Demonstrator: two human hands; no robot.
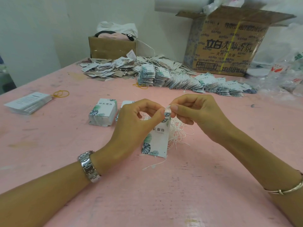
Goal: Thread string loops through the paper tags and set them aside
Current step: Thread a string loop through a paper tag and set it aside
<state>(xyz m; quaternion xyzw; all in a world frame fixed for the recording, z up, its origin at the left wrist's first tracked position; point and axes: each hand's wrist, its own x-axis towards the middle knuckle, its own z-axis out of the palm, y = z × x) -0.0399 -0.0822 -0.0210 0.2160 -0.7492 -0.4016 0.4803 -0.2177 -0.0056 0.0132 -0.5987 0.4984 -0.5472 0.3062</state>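
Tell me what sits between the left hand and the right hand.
In the head view, the top of a paper tag and its white string: the left hand pinches the tag, the right hand pinches the string.

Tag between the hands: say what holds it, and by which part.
Left hand pinches the tag by its top end. Right hand pinches the string at that same end.
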